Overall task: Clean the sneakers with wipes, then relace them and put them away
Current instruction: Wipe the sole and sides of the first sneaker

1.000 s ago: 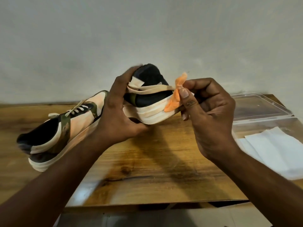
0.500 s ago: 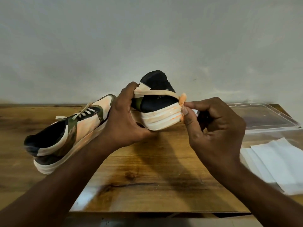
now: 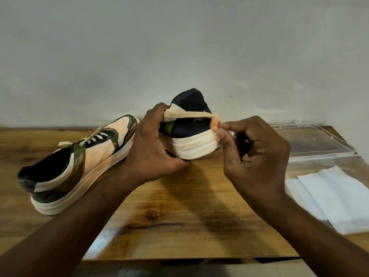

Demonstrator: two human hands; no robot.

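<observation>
The left hand [image 3: 155, 148] curled around the side of a raised sneaker [image 3: 189, 132], thumb under its sole, holding it above the wooden table [image 3: 179, 216]. The right hand [image 3: 255, 156] pinched a small orange wipe [image 3: 215, 124] between thumb and forefinger against the sneaker's heel. That heel showed black fabric, a cream strap and orange-stained cream sole. The second sneaker [image 3: 79, 160] lay on the table left of it, laces partly threaded.

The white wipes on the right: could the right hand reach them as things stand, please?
Probably not yet: the right hand pinches an orange scrap at the held sneaker. Otherwise the white wipes lie uncovered nearby.
</observation>
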